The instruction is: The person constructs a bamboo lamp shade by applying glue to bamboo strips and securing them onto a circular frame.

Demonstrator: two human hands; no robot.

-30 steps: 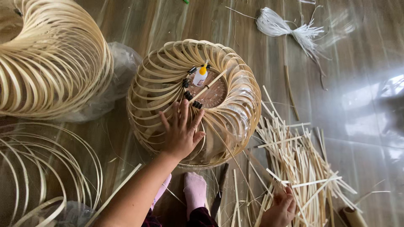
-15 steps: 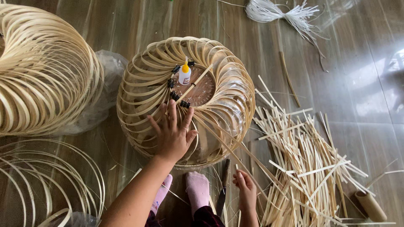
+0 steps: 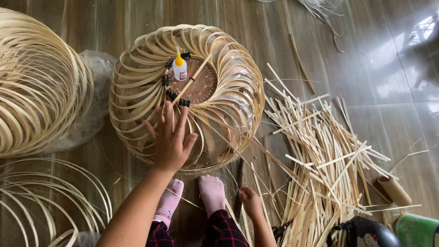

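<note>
Seen from the head camera, the left hand (image 3: 170,137) lies flat with fingers spread, released, on the near rim of a round bamboo strip frame (image 3: 186,93) on the wooden floor (image 3: 366,68), seemingly steadying it. The right hand (image 3: 250,201), its grip loosely curled around a thin strip, reaches beside the loose strip pile (image 3: 329,164); a small glue bottle (image 3: 179,68) stands at the frame's centre.

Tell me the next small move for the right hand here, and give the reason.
Probably lift one thin strip out of the strip pile. The right hand rests low at the pile's near edge, and whether it grips anything cannot be told. The left hand lies spread flat on the woven frame, steadying it just below the black clips, where the strips look part-laid.
</note>
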